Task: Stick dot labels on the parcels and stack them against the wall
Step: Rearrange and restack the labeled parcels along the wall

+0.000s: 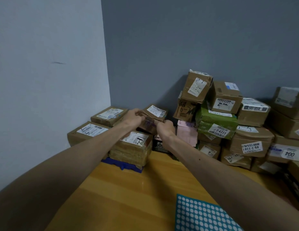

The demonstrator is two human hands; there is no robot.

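1. Corner straight ahead: pale wall [45, 64] on my left, grey wall [178, 39] behind, wooden surface [128, 189] under my arms.
2. To the right, a heap of parcels leans against the grey wall, with a green parcel [215, 124] and a pink parcel [187, 134] in it. A black box [159, 145] sits just beside my right wrist.
3. Right under my hands stands a taped parcel [133, 147], resting on something blue [123, 165]. My own hands cover much of the near face of what I hold.
4. That is a small brown parcel [153, 115]: crumpled cardboard, white barcode label on top, purple marking on the near side too blurred to read. It sits tilted in the air above the taped parcel, near the corner.
5. My left hand [134, 118] has its fingers curled round the parcel's left end. My right hand [165, 129] pinches its near right edge.
6. The dot sheet [200, 215], teal with rows of white dots, lies flat at near right, partly under my right forearm.
7. Count: one sheet, one parcel in hand, one green, one pink, one black box, two flat boxes [108, 115] by the pale wall. The heap's total I cannot tell.
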